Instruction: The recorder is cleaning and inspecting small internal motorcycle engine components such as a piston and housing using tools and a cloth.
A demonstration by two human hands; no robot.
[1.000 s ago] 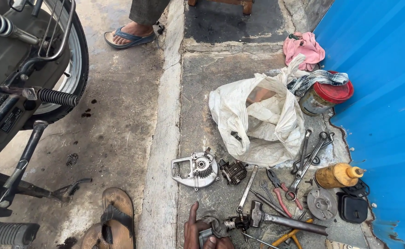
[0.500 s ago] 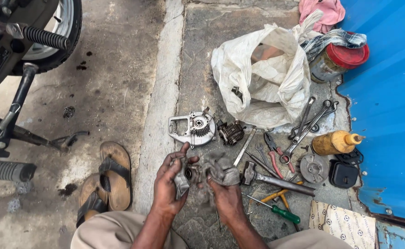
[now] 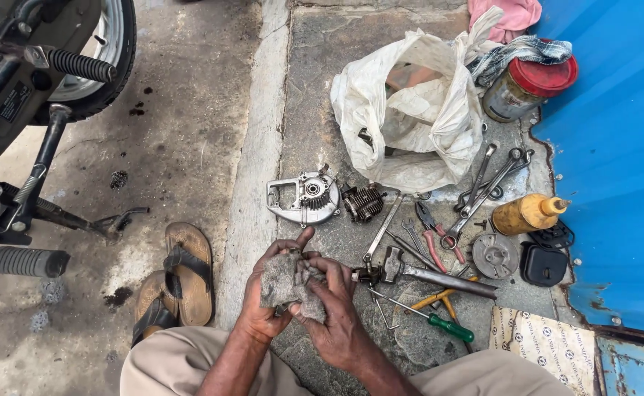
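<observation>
Grey metal part (image 3: 290, 282) gripped in closed left hand (image 3: 267, 293) and steadied by curled right hand (image 3: 330, 308), just below engine cover (image 3: 303, 198), apparently raised for inspection, with hammer (image 3: 417, 273) and screwdriver (image 3: 439, 323) lying right of part.

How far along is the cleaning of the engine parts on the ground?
Done: parts are off and laid out, the cover plate and finned cylinder beside the tools. In hand: the left hand and right hand grip a grey rag bunched around something hidden. Left: the cover plate, finned cylinder and round disc lie untouched; whether they are already clean cannot be told.
</observation>
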